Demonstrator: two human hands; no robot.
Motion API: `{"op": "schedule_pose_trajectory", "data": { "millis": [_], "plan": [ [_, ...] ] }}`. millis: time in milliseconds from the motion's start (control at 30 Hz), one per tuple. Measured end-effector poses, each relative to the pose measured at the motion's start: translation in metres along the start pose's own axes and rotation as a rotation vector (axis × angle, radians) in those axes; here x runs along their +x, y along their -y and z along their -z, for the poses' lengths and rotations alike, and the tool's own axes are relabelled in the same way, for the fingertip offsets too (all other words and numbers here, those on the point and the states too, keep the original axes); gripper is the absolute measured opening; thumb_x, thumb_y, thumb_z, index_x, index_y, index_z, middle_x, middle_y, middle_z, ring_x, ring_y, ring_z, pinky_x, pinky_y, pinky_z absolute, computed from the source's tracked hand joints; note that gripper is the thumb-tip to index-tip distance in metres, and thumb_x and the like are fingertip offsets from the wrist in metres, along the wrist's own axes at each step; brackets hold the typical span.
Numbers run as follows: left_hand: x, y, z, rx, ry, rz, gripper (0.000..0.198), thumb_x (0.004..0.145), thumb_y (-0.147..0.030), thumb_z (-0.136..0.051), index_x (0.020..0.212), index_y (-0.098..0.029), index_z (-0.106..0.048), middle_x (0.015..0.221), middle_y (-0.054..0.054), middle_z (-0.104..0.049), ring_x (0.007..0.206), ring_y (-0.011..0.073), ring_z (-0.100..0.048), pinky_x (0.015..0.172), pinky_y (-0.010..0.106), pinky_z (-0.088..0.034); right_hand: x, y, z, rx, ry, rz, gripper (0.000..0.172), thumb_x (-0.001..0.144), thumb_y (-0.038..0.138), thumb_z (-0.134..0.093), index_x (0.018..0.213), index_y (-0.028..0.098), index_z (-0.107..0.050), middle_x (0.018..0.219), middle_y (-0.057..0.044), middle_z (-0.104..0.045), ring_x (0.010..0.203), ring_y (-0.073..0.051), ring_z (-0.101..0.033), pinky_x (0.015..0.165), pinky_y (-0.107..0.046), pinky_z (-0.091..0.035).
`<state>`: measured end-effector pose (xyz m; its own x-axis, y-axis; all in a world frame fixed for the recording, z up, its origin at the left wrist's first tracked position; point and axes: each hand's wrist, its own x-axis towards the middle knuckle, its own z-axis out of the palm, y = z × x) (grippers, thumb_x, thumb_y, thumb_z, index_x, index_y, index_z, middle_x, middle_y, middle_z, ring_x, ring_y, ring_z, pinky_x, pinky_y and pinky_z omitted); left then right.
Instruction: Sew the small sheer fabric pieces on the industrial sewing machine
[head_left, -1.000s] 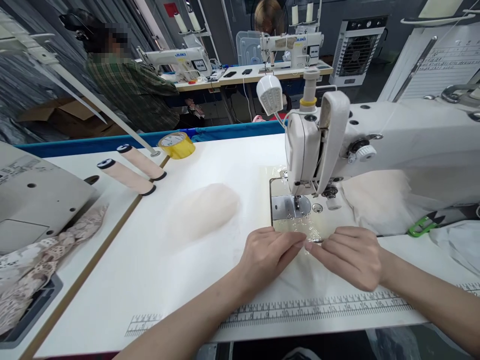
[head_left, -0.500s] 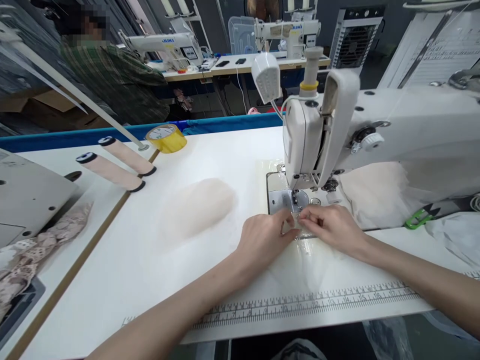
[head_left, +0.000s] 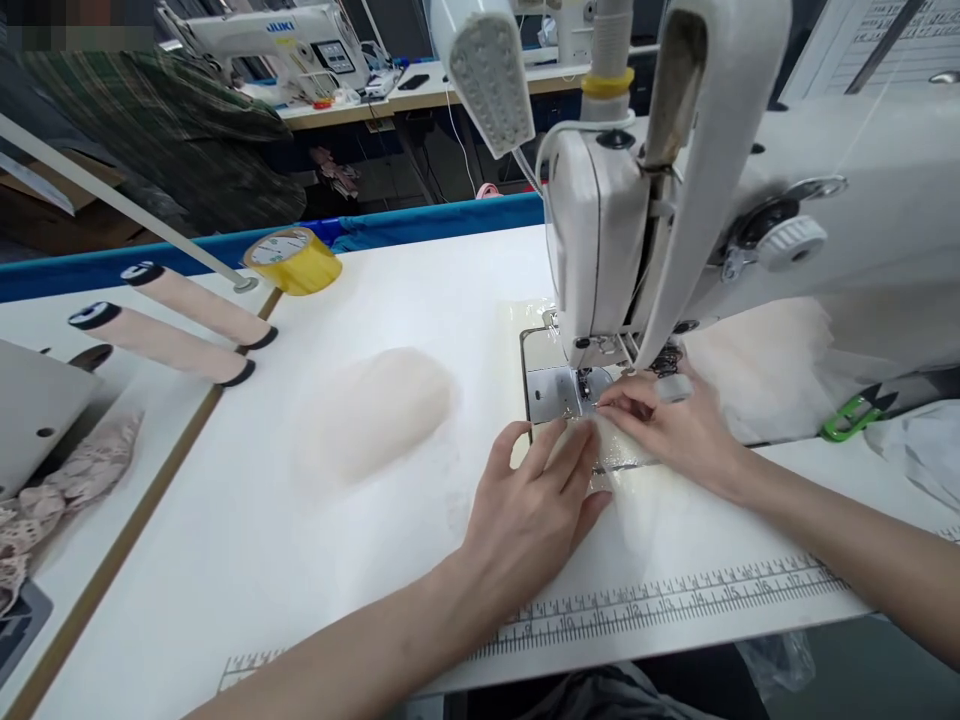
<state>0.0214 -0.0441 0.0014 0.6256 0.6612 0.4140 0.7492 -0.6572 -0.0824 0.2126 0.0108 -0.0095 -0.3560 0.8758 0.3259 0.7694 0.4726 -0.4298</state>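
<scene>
A white sewing machine [head_left: 750, 200] stands on the white table [head_left: 315, 560], its needle and presser foot [head_left: 583, 385] over a metal plate. A small sheer pale fabric piece [head_left: 637, 480] lies at the plate. My left hand [head_left: 532, 510] rests flat on the fabric's near-left part, fingers stretched toward the foot. My right hand [head_left: 667, 420] pinches the fabric's edge right at the presser foot, fingers closed on it.
A pale pink sheer fabric pile [head_left: 371, 405] lies left of the plate, and more fabric [head_left: 765, 350] lies under the machine arm. Two thread cones [head_left: 176, 320], yellow tape [head_left: 292, 260] and green snips [head_left: 851, 415] lie about. A printed ruler [head_left: 675, 595] edges the table. Another person [head_left: 150, 110] sits behind.
Both hands have moved forward from the table's near part up to the presser foot, carrying the fabric edge with them. My head has leaned closer to the machine.
</scene>
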Motion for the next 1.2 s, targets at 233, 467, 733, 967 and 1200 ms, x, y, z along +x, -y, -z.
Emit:
{"op": "schedule_pose_trajectory", "data": {
  "millis": [233, 467, 733, 967, 1200],
  "plan": [
    [0.007, 0.014, -0.004, -0.043, 0.018, -0.015, 0.030, 0.096, -0.033, -0.048, 0.118, -0.018, -0.061, 0.122, 0.002, -0.065, 0.120, 0.0221, -0.052, 0.098, 0.043, -0.030, -0.013, 0.003, 0.005, -0.429, -0.102, 0.416, 0.025, 0.092, 0.020, -0.050, 0.109, 0.015, -0.068, 0.079, -0.005, -0.071, 0.074, -0.018, -0.059, 0.074, -0.035, -0.035],
    [0.006, 0.013, -0.004, 0.009, 0.046, 0.018, 0.039, 0.095, -0.039, -0.046, 0.126, -0.017, -0.056, 0.124, 0.005, -0.063, 0.123, 0.0229, -0.050, 0.101, 0.044, -0.029, -0.012, 0.003, 0.007, -0.549, -0.080, 0.426, 0.027, 0.095, 0.027, -0.048, 0.104, 0.015, -0.071, 0.084, -0.007, -0.071, 0.078, -0.020, -0.058, 0.075, -0.037, -0.033],
    [0.010, 0.012, -0.010, 0.055, 0.039, 0.037, 0.041, 0.096, -0.041, -0.043, 0.125, -0.016, -0.057, 0.126, 0.009, -0.062, 0.125, 0.0232, -0.048, 0.102, 0.044, -0.029, -0.007, 0.003, 0.005, -0.579, -0.066, 0.369, 0.031, 0.097, 0.030, -0.045, 0.114, 0.016, -0.067, 0.089, -0.008, -0.071, 0.082, -0.020, -0.057, 0.077, -0.037, -0.033],
    [0.011, 0.012, -0.012, 0.057, 0.027, 0.049, 0.040, 0.096, -0.041, -0.043, 0.125, -0.017, -0.057, 0.126, 0.009, -0.062, 0.124, 0.0229, -0.049, 0.102, 0.043, -0.029, -0.007, 0.000, 0.003, -0.619, -0.022, 0.321, 0.035, 0.097, 0.032, -0.042, 0.125, 0.019, -0.060, 0.093, -0.010, -0.070, 0.089, -0.022, -0.057, 0.081, -0.039, -0.032],
    [0.010, 0.011, -0.012, 0.039, 0.020, 0.060, 0.041, 0.094, -0.041, -0.046, 0.126, -0.017, -0.056, 0.125, 0.009, -0.062, 0.122, 0.0252, -0.050, 0.102, 0.044, -0.031, -0.008, 0.000, 0.005, -0.595, 0.003, 0.287, 0.035, 0.098, 0.033, -0.039, 0.120, 0.021, -0.063, 0.094, -0.010, -0.068, 0.089, -0.023, -0.057, 0.081, -0.039, -0.032]
  ]
}}
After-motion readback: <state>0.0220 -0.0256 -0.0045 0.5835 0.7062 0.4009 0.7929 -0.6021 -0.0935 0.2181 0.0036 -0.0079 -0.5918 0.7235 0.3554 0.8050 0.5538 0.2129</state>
